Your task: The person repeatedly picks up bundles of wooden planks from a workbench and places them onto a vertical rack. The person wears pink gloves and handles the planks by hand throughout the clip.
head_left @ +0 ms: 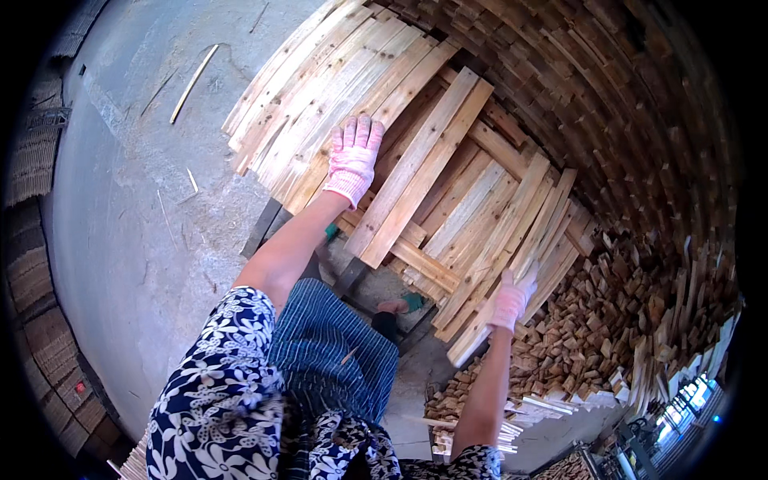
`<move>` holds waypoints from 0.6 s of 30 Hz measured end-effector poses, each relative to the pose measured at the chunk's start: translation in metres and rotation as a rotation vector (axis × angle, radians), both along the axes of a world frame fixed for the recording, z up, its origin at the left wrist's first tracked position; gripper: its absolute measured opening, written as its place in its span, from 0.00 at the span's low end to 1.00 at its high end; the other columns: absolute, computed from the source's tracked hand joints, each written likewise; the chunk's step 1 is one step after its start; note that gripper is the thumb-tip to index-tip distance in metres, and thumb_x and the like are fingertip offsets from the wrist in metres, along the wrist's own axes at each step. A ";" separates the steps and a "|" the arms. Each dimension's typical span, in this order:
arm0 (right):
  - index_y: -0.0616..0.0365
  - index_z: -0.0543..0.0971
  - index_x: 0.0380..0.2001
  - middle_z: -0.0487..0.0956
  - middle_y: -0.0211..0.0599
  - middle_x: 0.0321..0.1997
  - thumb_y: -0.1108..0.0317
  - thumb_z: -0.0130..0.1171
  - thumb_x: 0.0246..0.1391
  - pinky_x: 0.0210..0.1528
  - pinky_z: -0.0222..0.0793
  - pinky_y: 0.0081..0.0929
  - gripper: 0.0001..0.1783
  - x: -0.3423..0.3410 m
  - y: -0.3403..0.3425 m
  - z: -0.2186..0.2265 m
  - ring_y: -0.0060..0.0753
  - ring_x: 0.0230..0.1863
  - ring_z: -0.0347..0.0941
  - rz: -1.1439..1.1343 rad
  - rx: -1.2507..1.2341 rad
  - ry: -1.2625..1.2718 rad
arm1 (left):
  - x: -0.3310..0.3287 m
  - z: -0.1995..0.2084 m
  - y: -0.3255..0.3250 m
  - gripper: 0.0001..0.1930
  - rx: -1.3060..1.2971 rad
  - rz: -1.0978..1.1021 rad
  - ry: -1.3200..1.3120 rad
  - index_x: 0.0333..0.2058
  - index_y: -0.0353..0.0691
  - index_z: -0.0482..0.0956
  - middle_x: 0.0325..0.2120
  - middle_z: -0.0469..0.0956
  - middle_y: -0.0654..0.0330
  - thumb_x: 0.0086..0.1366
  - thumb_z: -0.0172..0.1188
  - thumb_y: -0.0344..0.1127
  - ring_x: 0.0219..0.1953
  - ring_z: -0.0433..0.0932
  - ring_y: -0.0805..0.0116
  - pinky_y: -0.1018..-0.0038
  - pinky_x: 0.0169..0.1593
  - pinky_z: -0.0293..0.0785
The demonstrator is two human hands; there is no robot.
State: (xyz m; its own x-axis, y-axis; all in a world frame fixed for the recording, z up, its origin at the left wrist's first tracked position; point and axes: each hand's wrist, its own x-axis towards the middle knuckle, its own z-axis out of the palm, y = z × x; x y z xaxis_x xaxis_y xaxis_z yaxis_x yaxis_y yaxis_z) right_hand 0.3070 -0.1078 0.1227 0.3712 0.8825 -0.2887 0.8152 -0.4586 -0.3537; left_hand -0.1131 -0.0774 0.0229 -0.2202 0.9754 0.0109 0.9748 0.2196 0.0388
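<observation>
My left hand (354, 160), in a pinkish knitted glove, rests with fingers stretched out on the layer of pale wooden boards (336, 88) at the upper middle. To the right, my gloved right hand (510, 304) is closed at the near end of a narrow wooden board (474, 340), its thumb along the wood and its fingers partly hidden and blurred. Several narrow boards lie slanted beside it on the stack. Between my hands, two boards (424, 168) lie side by side across a gap, with lower boards (472, 216) and crosspieces showing beneath.
Tall walls of stacked wood (624, 104) rise at the far right. A heap of short wood pieces (608, 320) lies to the right of my right hand. Thin wood strips (194, 84) are scattered on the concrete floor (120, 232). Corrugated stacks (36, 264) line the left edge.
</observation>
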 end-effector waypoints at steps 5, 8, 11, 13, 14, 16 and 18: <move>0.49 0.55 0.76 0.65 0.58 0.69 0.63 0.66 0.56 0.67 0.68 0.50 0.47 -0.085 -0.018 0.060 0.59 0.63 0.69 -0.133 -0.009 0.406 | -0.007 0.021 0.019 0.33 -0.012 0.034 -0.067 0.70 0.50 0.60 0.71 0.59 0.53 0.65 0.50 0.30 0.73 0.57 0.48 0.41 0.71 0.53; 0.57 0.56 0.75 0.64 0.54 0.72 0.60 0.64 0.58 0.71 0.63 0.42 0.46 -0.122 0.009 0.045 0.51 0.69 0.65 -0.085 -0.019 0.734 | -0.013 0.041 0.036 0.32 -0.176 0.031 -0.024 0.67 0.51 0.64 0.69 0.63 0.54 0.63 0.54 0.33 0.70 0.62 0.49 0.43 0.66 0.61; 0.67 0.56 0.73 0.64 0.53 0.72 0.54 0.62 0.62 0.73 0.55 0.35 0.45 -0.146 0.039 -0.018 0.45 0.72 0.60 -0.012 0.018 0.998 | -0.028 0.073 0.040 0.29 -0.165 -0.164 -0.137 0.62 0.52 0.70 0.66 0.66 0.55 0.63 0.61 0.48 0.68 0.65 0.50 0.46 0.64 0.63; 0.60 0.55 0.75 0.66 0.55 0.70 0.53 0.61 0.63 0.72 0.56 0.39 0.45 -0.163 0.044 -0.052 0.49 0.69 0.64 -0.060 0.091 0.809 | -0.044 0.083 0.039 0.29 -0.112 -0.309 -0.128 0.61 0.53 0.73 0.65 0.67 0.55 0.65 0.60 0.56 0.68 0.64 0.48 0.46 0.67 0.59; 0.56 0.54 0.76 0.67 0.57 0.69 0.52 0.62 0.62 0.71 0.59 0.42 0.46 -0.170 0.043 -0.060 0.54 0.68 0.65 -0.063 0.136 0.817 | -0.063 0.072 0.032 0.29 -0.016 -0.356 -0.117 0.61 0.53 0.73 0.65 0.68 0.55 0.65 0.60 0.56 0.68 0.64 0.48 0.46 0.67 0.58; 0.48 0.52 0.76 0.67 0.60 0.66 0.51 0.62 0.61 0.68 0.63 0.50 0.46 -0.187 0.045 -0.056 0.63 0.66 0.66 0.081 0.122 0.348 | -0.096 0.046 0.011 0.29 0.166 -0.413 -0.091 0.61 0.54 0.73 0.64 0.68 0.55 0.64 0.60 0.55 0.68 0.63 0.47 0.45 0.68 0.55; 0.42 0.50 0.77 0.68 0.64 0.64 0.51 0.63 0.60 0.63 0.68 0.58 0.48 -0.197 0.048 -0.043 0.72 0.63 0.67 0.179 0.094 0.122 | -0.097 0.048 0.008 0.28 0.158 -0.403 -0.164 0.60 0.54 0.75 0.63 0.69 0.55 0.64 0.59 0.55 0.66 0.64 0.48 0.47 0.68 0.54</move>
State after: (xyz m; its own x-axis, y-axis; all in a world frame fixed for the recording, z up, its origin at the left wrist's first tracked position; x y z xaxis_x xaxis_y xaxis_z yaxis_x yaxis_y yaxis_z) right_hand 0.1099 -0.0596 0.0798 0.1740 0.9563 -0.2351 0.8289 -0.2711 -0.4894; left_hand -0.2105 -0.0693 0.0705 0.1647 0.9727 0.1634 0.9595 -0.1964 0.2021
